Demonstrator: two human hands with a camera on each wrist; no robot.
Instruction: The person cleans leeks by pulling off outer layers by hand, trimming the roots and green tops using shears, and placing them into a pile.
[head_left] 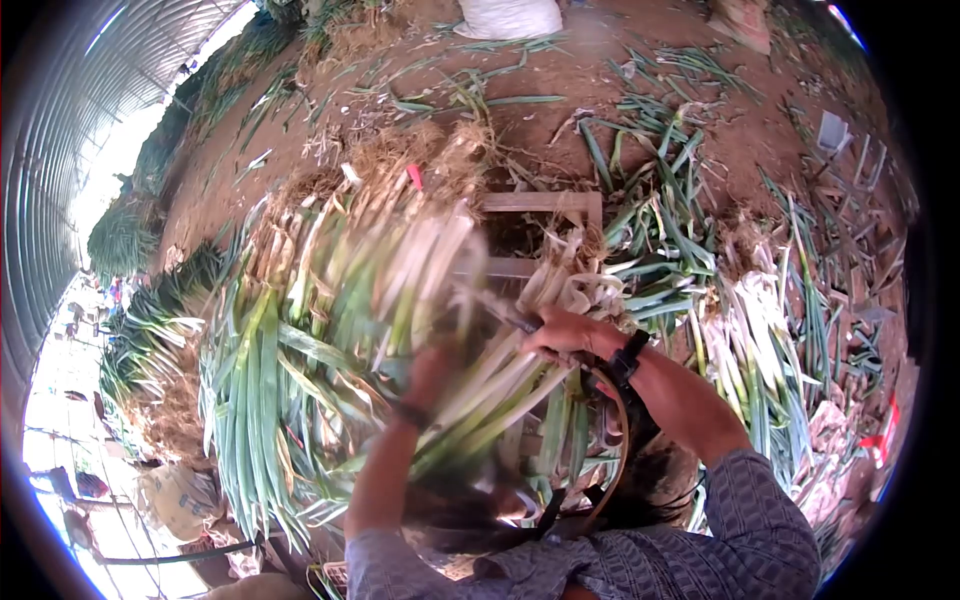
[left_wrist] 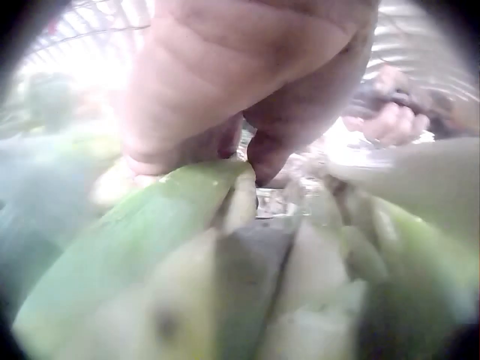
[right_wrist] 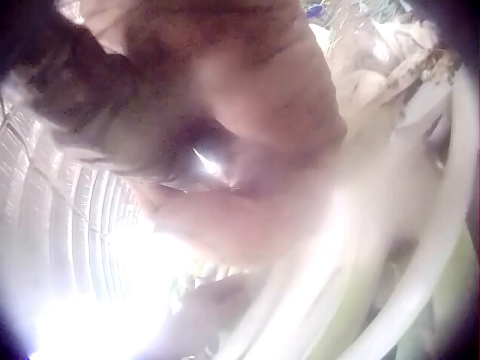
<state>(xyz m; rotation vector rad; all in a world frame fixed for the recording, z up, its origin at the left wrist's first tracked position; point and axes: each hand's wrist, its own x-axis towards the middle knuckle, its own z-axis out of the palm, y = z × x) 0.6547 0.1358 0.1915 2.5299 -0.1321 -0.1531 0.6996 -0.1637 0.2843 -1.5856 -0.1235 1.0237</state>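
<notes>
Gripping a blurry bundle of long white-green leek stalks (head_left: 425, 265) just below the pale wooden crate (head_left: 540, 203), left hand (head_left: 428, 375) was clamped tight; right hand (head_left: 565, 335) fisted round a dark thin tool (head_left: 497, 308).

Before you, the dirt floor (head_left: 745, 150) carries heaped leeks (head_left: 745, 340), scattered green leaves (head_left: 660, 170), a wooden crate (head_left: 545, 203) and a white sack (head_left: 508, 16).

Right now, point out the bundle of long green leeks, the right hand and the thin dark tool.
Bundle of long green leeks (head_left: 482, 385): head view, pale stalks mid-bundle.
Right hand (head_left: 570, 335): head view, its back.
Thin dark tool (head_left: 498, 308): head view, shaft beyond the grip.
</notes>
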